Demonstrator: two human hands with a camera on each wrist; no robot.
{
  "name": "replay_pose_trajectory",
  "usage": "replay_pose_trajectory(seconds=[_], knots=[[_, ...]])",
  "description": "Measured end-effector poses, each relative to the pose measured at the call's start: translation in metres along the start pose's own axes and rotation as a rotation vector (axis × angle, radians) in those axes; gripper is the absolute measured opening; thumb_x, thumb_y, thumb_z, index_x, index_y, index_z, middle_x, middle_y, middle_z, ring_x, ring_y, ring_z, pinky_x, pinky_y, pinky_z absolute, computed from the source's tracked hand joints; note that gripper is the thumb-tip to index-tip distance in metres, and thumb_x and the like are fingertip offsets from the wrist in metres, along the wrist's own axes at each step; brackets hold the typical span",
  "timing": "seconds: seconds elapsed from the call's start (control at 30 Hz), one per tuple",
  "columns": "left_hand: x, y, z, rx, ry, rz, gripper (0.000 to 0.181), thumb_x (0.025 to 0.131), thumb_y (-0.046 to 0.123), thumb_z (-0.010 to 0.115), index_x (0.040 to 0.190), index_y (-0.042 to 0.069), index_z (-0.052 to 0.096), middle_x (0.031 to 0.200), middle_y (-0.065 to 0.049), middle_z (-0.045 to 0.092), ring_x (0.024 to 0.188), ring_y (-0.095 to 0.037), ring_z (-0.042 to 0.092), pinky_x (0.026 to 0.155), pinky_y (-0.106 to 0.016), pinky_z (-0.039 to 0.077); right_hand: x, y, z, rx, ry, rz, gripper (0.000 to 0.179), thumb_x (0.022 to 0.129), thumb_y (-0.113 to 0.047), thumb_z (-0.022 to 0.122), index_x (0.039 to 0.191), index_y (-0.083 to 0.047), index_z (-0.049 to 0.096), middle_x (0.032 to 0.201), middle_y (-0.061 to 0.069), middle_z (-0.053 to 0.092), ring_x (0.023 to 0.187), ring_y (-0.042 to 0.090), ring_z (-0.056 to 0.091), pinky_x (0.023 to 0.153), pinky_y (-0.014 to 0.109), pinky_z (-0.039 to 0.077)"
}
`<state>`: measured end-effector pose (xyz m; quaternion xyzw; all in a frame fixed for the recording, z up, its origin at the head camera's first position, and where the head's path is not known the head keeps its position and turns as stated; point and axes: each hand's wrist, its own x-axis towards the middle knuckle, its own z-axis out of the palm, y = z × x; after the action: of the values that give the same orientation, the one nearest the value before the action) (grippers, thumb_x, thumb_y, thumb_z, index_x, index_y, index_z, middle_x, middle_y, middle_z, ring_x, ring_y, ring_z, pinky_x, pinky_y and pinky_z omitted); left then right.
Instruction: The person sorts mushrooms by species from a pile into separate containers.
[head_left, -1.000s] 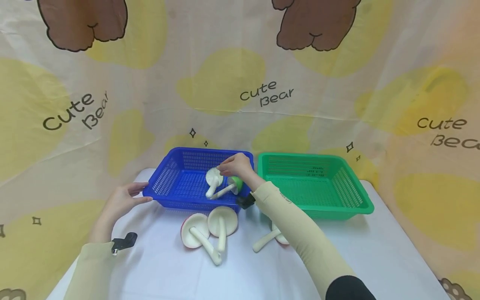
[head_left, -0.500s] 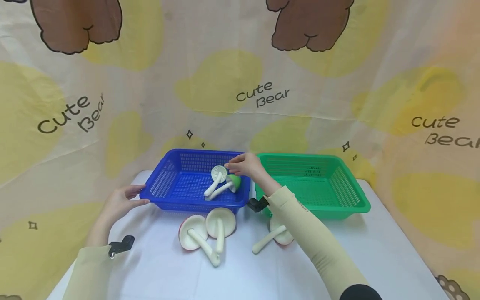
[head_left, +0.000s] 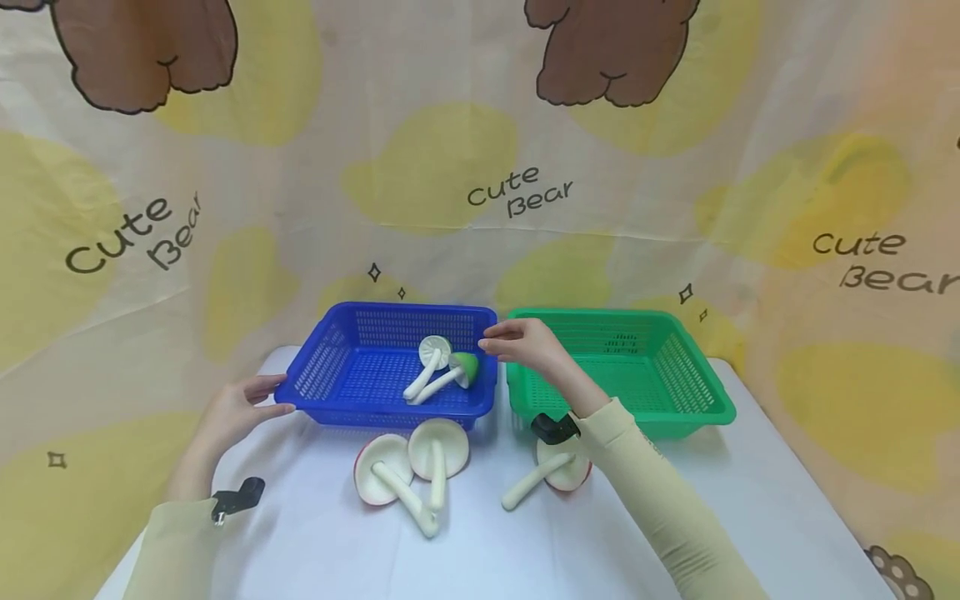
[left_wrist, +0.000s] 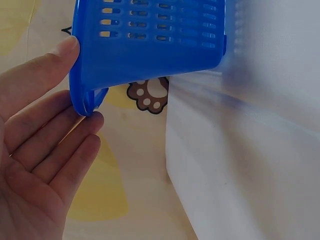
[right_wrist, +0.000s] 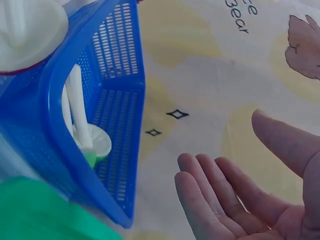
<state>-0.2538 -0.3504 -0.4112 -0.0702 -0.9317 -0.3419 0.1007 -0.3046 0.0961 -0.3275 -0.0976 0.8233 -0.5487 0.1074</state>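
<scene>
My left hand (head_left: 236,417) grips the left end of the blue basket (head_left: 386,412), thumb on one side of the rim (left_wrist: 76,75) and fingers on the other. Inside that basket lie two toy mushrooms side by side: one shows a green cap (head_left: 467,368), the other a white ribbed underside (head_left: 434,350). Over the gap between the baskets, by the blue basket's right rim, my right hand (head_left: 528,343) hovers with nothing in it; its thumb stands apart from the fingers in the right wrist view.
A green basket (head_left: 622,419) stands right beside the blue one. In front lie two red-edged mushrooms, one at left (head_left: 384,471) and one beside it (head_left: 439,450), stems crossing. Another red-edged mushroom (head_left: 567,471) lies before the green basket. A patterned cloth (head_left: 420,183) hangs behind.
My right hand has drawn back to the right, away from the white-underside mushroom, which now lies in the blue basket. The left hand keeps its hold on the rim.
</scene>
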Motion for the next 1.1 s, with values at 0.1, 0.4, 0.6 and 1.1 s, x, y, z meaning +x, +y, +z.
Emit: replay_pose_trajectory(seconds=[0.1,0.4,0.6,1.1], knots=[[-0.001,0.0,-0.001,0.002,0.003,-0.001,0.061,0.082,0.031,0.075,0.127,-0.005,0.056,0.125,-0.028,0.058,0.112,-0.05,0.055,0.093,-0.055,0.047,-0.009,0.006,-0.009,0.014,-0.004,-0.016,0.044,0.084,-0.029,0.072,0.122,-0.009,0.063,0.116,0.009,0.067,0.11,0.026,0.063,0.097,0.04,0.051],[-0.003,-0.003,-0.002,0.014,-0.01,-0.027,0.065,0.081,0.036,0.074,0.128,-0.004,0.055,0.127,-0.028,0.057,0.113,-0.05,0.054,0.093,-0.056,0.048,-0.038,0.029,-0.042,-0.004,0.017,-0.06,0.047,0.084,-0.034,0.072,0.124,-0.011,0.061,0.119,0.011,0.066,0.114,0.03,0.061,0.1,0.043,0.049],[-0.003,-0.006,-0.001,0.028,0.002,-0.021,0.064,0.081,0.037,0.074,0.128,-0.003,0.056,0.126,-0.027,0.058,0.112,-0.05,0.055,0.092,-0.057,0.048,-0.056,0.043,-0.065,-0.053,0.055,-0.074,0.052,0.084,-0.038,0.07,0.127,-0.012,0.059,0.123,0.01,0.064,0.114,0.025,0.061,0.099,0.041,0.05],[0.0,-0.002,0.001,0.037,0.013,0.005,0.061,0.08,0.034,0.076,0.125,-0.003,0.058,0.123,-0.026,0.06,0.109,-0.05,0.058,0.089,-0.055,0.05,-0.088,0.084,-0.131,-0.23,0.145,-0.058,0.059,0.088,-0.043,0.065,0.133,-0.008,0.053,0.131,0.015,0.059,0.122,0.032,0.054,0.102,0.049,0.045]])
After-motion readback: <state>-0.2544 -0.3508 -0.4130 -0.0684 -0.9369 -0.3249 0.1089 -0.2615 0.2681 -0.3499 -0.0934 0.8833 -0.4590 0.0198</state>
